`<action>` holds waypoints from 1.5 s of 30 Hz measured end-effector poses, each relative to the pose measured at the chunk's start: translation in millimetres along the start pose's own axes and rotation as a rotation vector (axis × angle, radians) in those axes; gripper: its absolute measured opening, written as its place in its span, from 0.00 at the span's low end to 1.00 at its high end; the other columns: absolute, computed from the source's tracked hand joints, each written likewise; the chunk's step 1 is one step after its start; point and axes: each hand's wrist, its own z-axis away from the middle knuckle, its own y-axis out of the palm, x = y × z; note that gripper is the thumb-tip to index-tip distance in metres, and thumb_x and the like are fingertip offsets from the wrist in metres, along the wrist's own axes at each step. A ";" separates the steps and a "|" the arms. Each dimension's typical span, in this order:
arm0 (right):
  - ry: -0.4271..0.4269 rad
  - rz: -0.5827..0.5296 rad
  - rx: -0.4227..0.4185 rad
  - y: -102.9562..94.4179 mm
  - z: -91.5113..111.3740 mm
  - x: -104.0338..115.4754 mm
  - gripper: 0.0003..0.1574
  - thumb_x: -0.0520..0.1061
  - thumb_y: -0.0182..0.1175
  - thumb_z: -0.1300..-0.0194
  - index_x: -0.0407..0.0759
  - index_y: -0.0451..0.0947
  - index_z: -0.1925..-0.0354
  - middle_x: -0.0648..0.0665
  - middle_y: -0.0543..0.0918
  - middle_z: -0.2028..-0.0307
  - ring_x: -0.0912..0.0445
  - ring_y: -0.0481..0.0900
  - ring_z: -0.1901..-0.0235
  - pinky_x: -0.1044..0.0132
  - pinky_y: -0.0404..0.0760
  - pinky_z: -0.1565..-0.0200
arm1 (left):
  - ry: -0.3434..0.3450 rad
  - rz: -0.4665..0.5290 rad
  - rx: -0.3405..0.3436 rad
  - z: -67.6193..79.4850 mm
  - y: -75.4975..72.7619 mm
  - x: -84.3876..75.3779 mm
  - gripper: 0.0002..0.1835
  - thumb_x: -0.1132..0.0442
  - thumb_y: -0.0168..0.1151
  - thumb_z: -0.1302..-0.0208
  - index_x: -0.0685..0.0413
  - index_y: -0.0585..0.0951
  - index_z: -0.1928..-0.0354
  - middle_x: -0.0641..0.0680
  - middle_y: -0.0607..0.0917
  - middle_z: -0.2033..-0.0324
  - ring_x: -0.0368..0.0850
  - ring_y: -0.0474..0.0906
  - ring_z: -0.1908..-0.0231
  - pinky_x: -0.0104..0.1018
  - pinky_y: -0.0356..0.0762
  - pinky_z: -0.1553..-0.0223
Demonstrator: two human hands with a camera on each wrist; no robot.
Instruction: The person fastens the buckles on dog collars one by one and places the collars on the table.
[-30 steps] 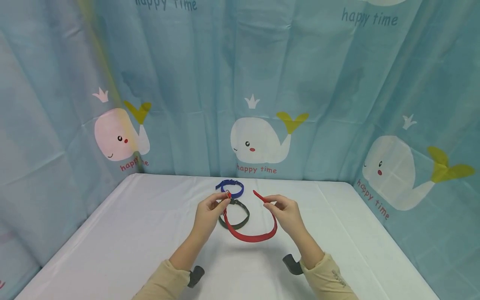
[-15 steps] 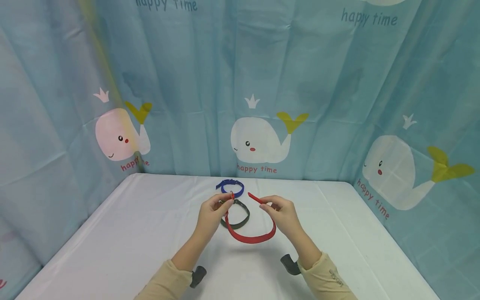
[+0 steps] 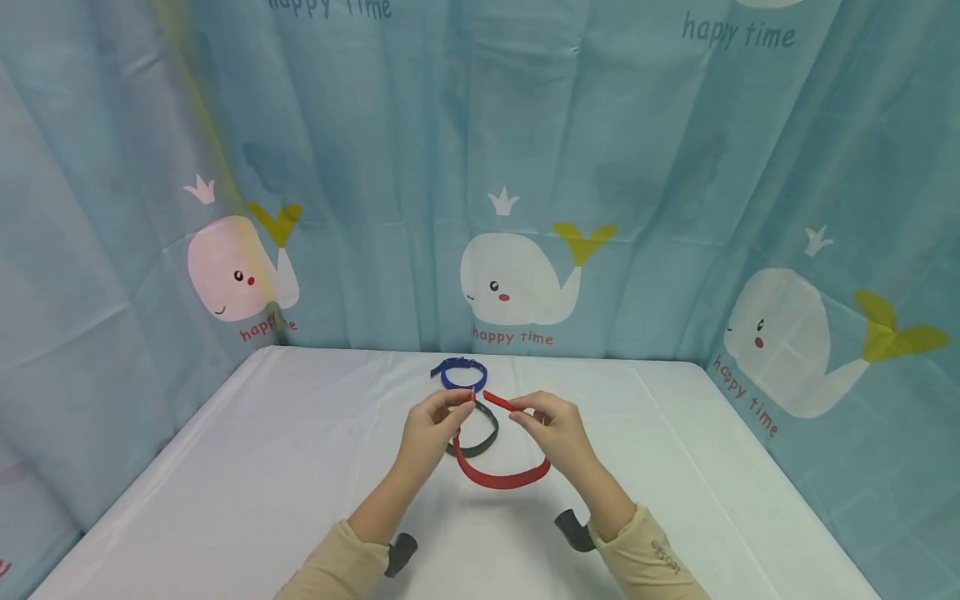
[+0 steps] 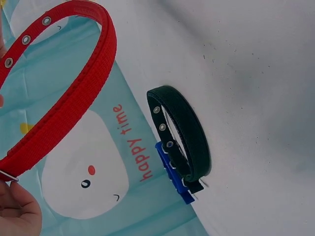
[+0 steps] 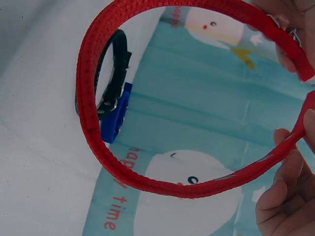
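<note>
A red pet collar (image 3: 502,481) hangs in a loop above the table, its two ends held up close to each other. My left hand (image 3: 431,427) pinches the buckle end between thumb and fingers, hiding most of the buckle. With thumb and fingertips, my right hand (image 3: 557,427) grips the strap near its free tip, which points at the left hand with a small gap between. Metal eyelets show along the red collar (image 4: 64,113) in the left wrist view. Behind it, a dark green collar (image 3: 492,423) lies buckled in a ring on the table.
A blue collar (image 3: 465,363), also buckled, lies just beyond the green one. The white-covered table (image 3: 315,467) ends at a light blue curtain (image 3: 390,283) printed with whales, which stands behind and at both sides.
My two hands have come nearer each other, bringing the strap tip leftward close to the buckle end. The red loop has narrowed slightly; the green and blue collars stay in place.
</note>
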 end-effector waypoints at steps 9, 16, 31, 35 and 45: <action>-0.047 0.029 0.005 2.4 1.0 3.1 0.08 0.36 0.66 0.48 0.42 0.84 0.65 0.50 0.84 0.71 0.61 0.68 0.79 0.72 0.69 0.79 | -0.001 -0.011 0.015 2.2 2.2 -1.6 0.12 0.58 0.63 0.42 0.52 0.81 0.57 0.52 0.79 0.71 0.44 0.70 0.76 0.33 0.74 0.77; -0.093 0.060 0.010 2.7 1.5 5.1 0.09 0.35 0.65 0.48 0.41 0.83 0.65 0.49 0.84 0.71 0.62 0.69 0.78 0.72 0.71 0.78 | -0.025 -0.009 0.021 2.7 3.1 -2.8 0.12 0.57 0.64 0.43 0.52 0.82 0.58 0.55 0.77 0.75 0.43 0.69 0.77 0.37 0.73 0.79; -0.132 0.099 0.039 3.2 1.6 5.9 0.09 0.33 0.65 0.48 0.42 0.84 0.67 0.51 0.83 0.72 0.61 0.73 0.74 0.72 0.74 0.74 | -0.113 -0.010 0.050 1.4 1.7 -4.8 0.11 0.59 0.68 0.48 0.55 0.81 0.65 0.51 0.76 0.78 0.43 0.67 0.80 0.32 0.70 0.81; -0.160 0.084 0.041 5.0 2.7 4.5 0.09 0.32 0.65 0.48 0.42 0.84 0.67 0.50 0.82 0.72 0.62 0.72 0.74 0.72 0.73 0.74 | -0.128 -0.012 0.060 1.1 2.1 -2.8 0.12 0.58 0.68 0.48 0.55 0.81 0.64 0.51 0.75 0.78 0.43 0.67 0.80 0.34 0.73 0.80; -0.150 0.037 0.043 8.7 5.1 6.2 0.08 0.34 0.65 0.48 0.41 0.81 0.67 0.50 0.82 0.72 0.62 0.69 0.77 0.72 0.72 0.76 | -0.115 -0.036 0.110 3.1 6.9 -2.7 0.14 0.54 0.66 0.46 0.54 0.81 0.61 0.51 0.77 0.71 0.43 0.69 0.77 0.34 0.74 0.77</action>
